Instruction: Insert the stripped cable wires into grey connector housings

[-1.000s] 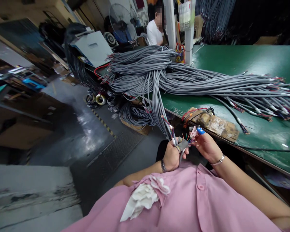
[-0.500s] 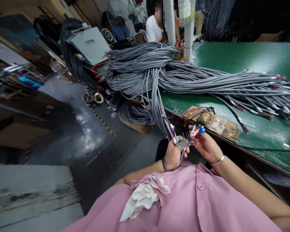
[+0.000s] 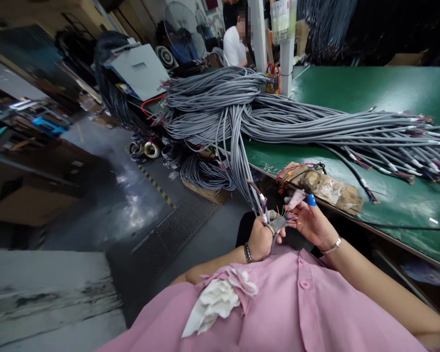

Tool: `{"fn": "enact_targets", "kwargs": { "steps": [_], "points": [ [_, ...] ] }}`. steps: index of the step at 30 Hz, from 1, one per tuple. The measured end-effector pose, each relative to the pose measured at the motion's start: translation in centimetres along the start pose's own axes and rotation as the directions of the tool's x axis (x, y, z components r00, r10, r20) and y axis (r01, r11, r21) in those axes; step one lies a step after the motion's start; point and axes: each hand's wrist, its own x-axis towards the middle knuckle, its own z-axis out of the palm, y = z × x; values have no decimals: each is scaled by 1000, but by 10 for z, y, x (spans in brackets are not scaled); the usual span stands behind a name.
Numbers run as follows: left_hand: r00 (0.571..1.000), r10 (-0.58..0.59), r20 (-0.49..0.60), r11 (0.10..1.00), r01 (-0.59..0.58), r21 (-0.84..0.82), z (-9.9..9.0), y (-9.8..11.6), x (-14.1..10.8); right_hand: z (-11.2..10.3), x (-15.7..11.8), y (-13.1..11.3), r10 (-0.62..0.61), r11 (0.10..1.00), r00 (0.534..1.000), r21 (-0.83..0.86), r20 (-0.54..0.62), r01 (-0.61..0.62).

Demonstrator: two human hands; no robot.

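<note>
My left hand [image 3: 260, 238] is closed around the end of a grey cable [image 3: 274, 240]. A grey covering with a yellowish band [image 3: 277, 225] is at its thumb. Thin coloured wires [image 3: 284, 212] fan out of the cable end towards my right hand [image 3: 317, 227]. That hand wears a blue finger cot [image 3: 311, 199] and a pink one [image 3: 297, 198], with a small gap between these two tips. Its lower fingers are beside the wire tips; whether they touch them is too small to tell. More grey cables [image 3: 247, 178] hang down to my left hand from the bench.
A large heap of grey cables [image 3: 212, 100] lies on the green bench [image 3: 352, 83], stripped ends to the right. A taped wooden block [image 3: 326, 188] with cords sits at the bench edge. Beyond the heap is a person in white [image 3: 234, 46]. A coil of cable [image 3: 207, 173] is below the bench.
My right hand has shifted slightly right, and its blue-tipped finger has come apart from the pink-tipped one. My left hand keeps its hold on the cable, almost unmoved.
</note>
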Motion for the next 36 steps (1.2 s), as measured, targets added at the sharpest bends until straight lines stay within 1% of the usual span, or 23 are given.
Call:
{"fn": "enact_targets", "kwargs": {
  "steps": [2, 4, 6, 8, 11, 15, 16, 18, 20, 21, 22, 24, 25, 26, 28, 30, 33, 36],
  "points": [
    [1000, -4, 9, 1000, 4, 22, -4, -2, -3, -4, -5, -1, 68, 997, 997, -44, 29, -67],
    [1000, -15, 17, 998, 14, 55, -7, -3, -5, -5, -9, -3, 92, 989, 995, -123, 26, -88],
    [999, -21, 32, 995, 18, 94, -9, -2, -6, -4, -11, -3, 63, 971, 998, -232, 4, -60],
    [998, -22, 57, 992, 15, 121, -9, 0, -7, 1, -13, -3, 4, 942, 1000, -335, -21, -11],
    [992, -30, 119, 987, 11, 162, -7, 1, -6, 9, -15, -2, -64, 902, 997, -430, -36, 43],
    [959, -97, 265, 971, 32, 238, -7, 1, -3, 19, -19, -1, -84, 830, 996, -551, 27, 85],
    [951, -115, 288, 968, 41, 249, -8, 1, -3, 20, -20, -1, -93, 811, 995, -576, 46, 102],
    [947, -130, 295, 968, 57, 243, -10, 3, -2, 18, -21, -3, -100, 787, 992, -604, 82, 129],
    [956, -129, 263, 979, 80, 188, -12, 6, -3, 10, -20, -6, -63, 798, 993, -592, 104, 113],
    [964, -123, 237, 986, 91, 142, -13, 7, -3, 4, -19, -8, -41, 821, 995, -563, 96, 88],
    [972, -116, 205, 991, 99, 89, -13, 9, -3, -2, -17, -10, -25, 855, 997, -516, 70, 58],
    [986, -96, 140, 995, 97, -4, -12, 10, -3, -12, -12, -12, -35, 938, 998, -347, -46, 17],
    [990, -81, 112, 996, 86, -39, -11, 11, -3, -15, -9, -12, -29, 964, 996, -267, -88, 5],
    [994, -65, 90, 995, 71, -63, -10, 11, -3, -16, -6, -12, -17, 979, 994, -203, -106, -4],
    [997, -43, 62, 994, 49, -94, -5, 11, -1, -13, 0, -12, 2, 988, 997, -151, -78, -14],
    [999, -25, 38, 994, 29, -104, -1, 11, 0, -5, 4, -11, -19, 986, 999, -165, -45, 11],
    [1000, 6, 4, 997, -6, -80, 4, 11, 2, 5, 9, -9, -93, 979, 993, -186, -74, 78],
    [1000, 21, -18, 997, -23, -75, 5, 11, 4, 7, 10, -8, -123, 980, 984, -173, -129, 99]
  ]
}}
